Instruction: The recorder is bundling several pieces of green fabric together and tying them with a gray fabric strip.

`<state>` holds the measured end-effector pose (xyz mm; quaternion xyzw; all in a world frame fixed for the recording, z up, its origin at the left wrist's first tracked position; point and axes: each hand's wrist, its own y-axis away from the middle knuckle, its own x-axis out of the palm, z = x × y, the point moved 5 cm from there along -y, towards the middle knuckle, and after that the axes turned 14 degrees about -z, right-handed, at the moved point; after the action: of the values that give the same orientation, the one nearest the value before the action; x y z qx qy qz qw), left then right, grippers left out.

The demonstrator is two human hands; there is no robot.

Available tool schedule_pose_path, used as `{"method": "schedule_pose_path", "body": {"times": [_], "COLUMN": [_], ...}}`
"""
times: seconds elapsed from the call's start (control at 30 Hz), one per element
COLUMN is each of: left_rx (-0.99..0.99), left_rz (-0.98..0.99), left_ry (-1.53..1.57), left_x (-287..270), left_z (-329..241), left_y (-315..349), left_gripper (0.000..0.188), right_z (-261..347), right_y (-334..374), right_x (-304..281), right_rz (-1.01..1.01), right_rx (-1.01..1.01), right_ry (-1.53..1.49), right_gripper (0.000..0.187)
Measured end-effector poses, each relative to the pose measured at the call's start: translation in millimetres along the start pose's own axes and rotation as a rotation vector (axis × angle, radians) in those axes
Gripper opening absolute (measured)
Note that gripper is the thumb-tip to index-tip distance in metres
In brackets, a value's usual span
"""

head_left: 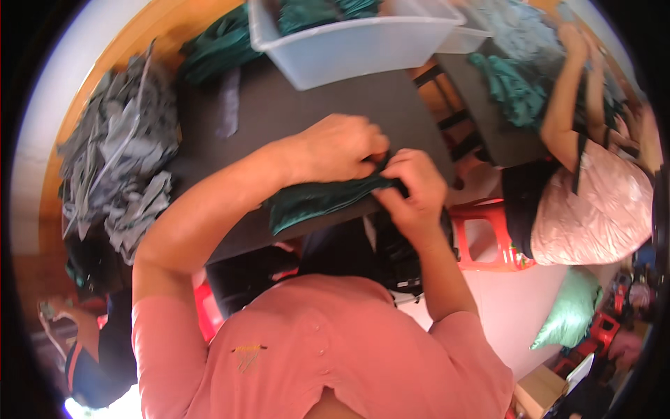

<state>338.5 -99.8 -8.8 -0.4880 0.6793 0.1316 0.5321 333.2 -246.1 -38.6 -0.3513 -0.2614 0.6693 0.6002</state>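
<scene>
A dark green piece of cloth (321,202) lies stretched along the near edge of the dark table (307,98). My left hand (342,148), its fingers curled, grips the upper right end of the cloth. Close beside it, my right hand (417,183) pinches the same end between thumb and fingers. The hands are nearly touching at that corner. The cloth's loose part trails to the left under my left forearm. What exactly lies between the fingertips is partly hidden.
A translucent plastic bin (356,49) with green cloth stands at the table's far side. Grey cloth (122,140) is heaped at the left, and green cloth (220,45) lies beside the bin. At right, a co-worker (593,195) works at another table near a red stool (481,237).
</scene>
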Motion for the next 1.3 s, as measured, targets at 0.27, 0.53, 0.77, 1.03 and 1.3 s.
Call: {"method": "schedule_pose_path", "body": {"times": [0.27,0.53,0.77,1.03,1.3], "left_rx": [-0.047,-0.022,0.050,0.127,0.216], "left_rz": [-0.036,-0.130,-0.275,-0.199,-0.198], "left_ry": [-0.088,0.003,-0.026,-0.123,-0.243], "left_x": [5.6,4.9,6.1,-1.0,13.7], "left_z": [-5.2,1.6,3.7,-11.3,-10.5], "left_y": [0.6,-2.0,-5.6,-2.9,2.1], "left_gripper": [0.009,0.020,0.016,0.011,0.015], "right_z": [1.6,-1.2,-3.5,-1.2,-2.0], "right_y": [3.3,0.0,-1.2,3.8,8.4], "right_x": [-1.0,-0.7,-3.9,-3.4,0.7], "right_rz": [-0.049,-0.052,-0.055,-0.026,-0.008], "right_rx": [-0.009,-0.026,-0.027,0.002,0.017], "right_ry": [0.007,0.007,0.015,0.037,0.029], "right_gripper": [0.020,0.022,0.022,0.025,0.025]}}
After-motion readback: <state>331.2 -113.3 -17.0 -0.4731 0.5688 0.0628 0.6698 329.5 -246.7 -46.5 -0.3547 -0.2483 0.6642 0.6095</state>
